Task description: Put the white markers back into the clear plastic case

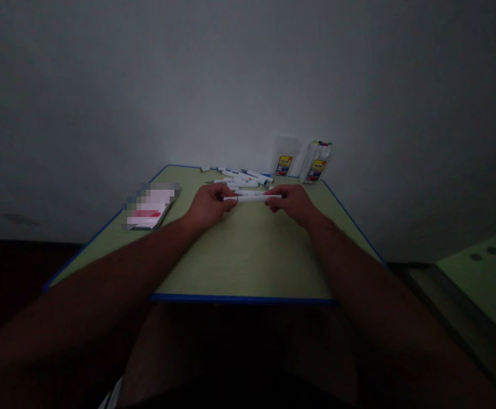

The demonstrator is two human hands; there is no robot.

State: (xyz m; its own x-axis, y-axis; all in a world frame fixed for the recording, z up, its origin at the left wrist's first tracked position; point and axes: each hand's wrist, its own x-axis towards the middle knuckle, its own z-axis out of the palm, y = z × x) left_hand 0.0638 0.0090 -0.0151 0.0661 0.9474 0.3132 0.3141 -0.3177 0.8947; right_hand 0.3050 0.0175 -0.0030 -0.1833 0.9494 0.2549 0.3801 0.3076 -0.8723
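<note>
A white marker pen lies level between my two hands, above the table. My left hand pinches its left end, and my right hand has fingers closed on its right end. Just behind the hands, several more white markers are strewn in a loose pile, some with dark or coloured ends. The colour marks on the held marker are too dim to make out.
A clear plastic case with a yellow label stands at the back. Beside it is a similar case holding markers. A phone rests at the left. Behind the blue-edged table rises a grey wall.
</note>
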